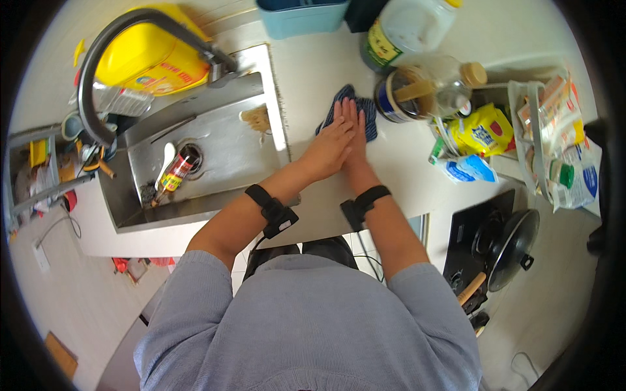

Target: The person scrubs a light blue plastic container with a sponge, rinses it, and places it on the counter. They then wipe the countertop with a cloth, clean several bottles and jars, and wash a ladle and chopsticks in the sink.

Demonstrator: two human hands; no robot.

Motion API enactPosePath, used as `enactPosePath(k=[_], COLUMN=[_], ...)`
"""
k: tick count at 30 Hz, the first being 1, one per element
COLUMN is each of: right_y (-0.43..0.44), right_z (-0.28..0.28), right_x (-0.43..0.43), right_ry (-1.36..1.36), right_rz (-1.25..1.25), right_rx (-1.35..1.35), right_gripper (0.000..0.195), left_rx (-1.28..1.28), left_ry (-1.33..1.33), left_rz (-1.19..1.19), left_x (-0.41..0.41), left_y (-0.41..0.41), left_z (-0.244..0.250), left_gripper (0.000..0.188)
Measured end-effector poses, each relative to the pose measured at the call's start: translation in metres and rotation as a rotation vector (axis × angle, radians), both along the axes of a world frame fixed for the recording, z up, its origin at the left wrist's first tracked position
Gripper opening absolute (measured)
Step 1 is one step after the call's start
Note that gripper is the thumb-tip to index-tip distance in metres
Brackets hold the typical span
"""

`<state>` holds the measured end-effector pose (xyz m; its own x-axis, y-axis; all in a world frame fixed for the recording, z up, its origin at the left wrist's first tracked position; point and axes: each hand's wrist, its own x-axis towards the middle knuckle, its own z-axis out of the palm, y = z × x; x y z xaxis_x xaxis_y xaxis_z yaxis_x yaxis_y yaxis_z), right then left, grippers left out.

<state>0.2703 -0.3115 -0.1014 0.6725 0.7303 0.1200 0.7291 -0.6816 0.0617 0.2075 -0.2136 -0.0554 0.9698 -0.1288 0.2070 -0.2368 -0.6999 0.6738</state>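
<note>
A dark blue striped cloth (370,128) lies bunched on the pale countertop (308,63), right of the sink. My right hand (359,145) is flat on top of it, with the fingers stretched toward the wall and small gaps between them. Across the back of that hand rests my left hand (323,154), its fingers laid over the right knuckles. Neither hand is wrapped around the cloth. Part of the cloth is hidden beneath the palms. Just right of the cloth stands a large clear bottle of dark liquid (401,95) with a tan cap.
The steel sink (220,141) holds a labelled sauce bottle (178,171), a white spoon (167,159) and a sponge-like tan clump (257,119). A dark faucet (88,83) arches over it. Baskets of packets (481,129) stand right, above a hob with a lidded pan (513,249).
</note>
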Motion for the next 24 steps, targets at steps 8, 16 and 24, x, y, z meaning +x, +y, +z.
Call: enactPosePath(k=[8, 16, 24], right_y=[0.047, 0.113, 0.160], right_z=[0.010, -0.003, 0.013], right_x=[0.008, -0.014, -0.086], right_ry=[0.204, 0.225, 0.629], right_rz=[-0.406, 0.056, 0.115], right_rx=[0.105, 0.238, 0.446], right_gripper=[0.088, 0.056, 0.030], left_rx=[-0.230, -1.522, -1.959], left_ry=[0.086, 0.265, -0.164], left_rz=[0.414, 1.534, 1.907], left_x=[-0.091, -0.187, -0.293], left_y=[0.104, 0.234, 0.317], left_z=[-0.004, -0.059, -0.130], left_gripper=[0.023, 0.030, 0.035])
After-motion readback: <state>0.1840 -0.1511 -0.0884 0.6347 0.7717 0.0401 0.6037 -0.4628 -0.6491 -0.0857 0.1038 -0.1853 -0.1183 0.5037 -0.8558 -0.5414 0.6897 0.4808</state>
